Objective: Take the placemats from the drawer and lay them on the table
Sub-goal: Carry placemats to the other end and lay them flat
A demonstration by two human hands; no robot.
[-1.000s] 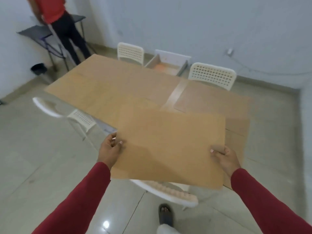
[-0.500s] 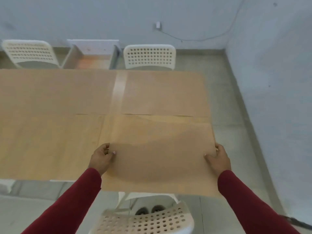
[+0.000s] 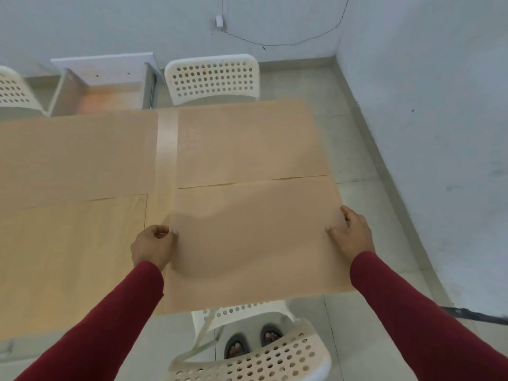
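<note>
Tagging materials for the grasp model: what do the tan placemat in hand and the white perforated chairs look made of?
Tan placemat held at both side edges: thin flexible sheet, matte, perhaps cork or woven vinyl; it sags between the hands. White perforated chair across the table: looks like moulded plastic, smooth with a slight sheen and punched round holes.

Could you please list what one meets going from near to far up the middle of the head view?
White perforated plastic chair → tan rectangular placemat held by both hands → second tan placemat lying flat → far white perforated chair → pale wall.
</note>
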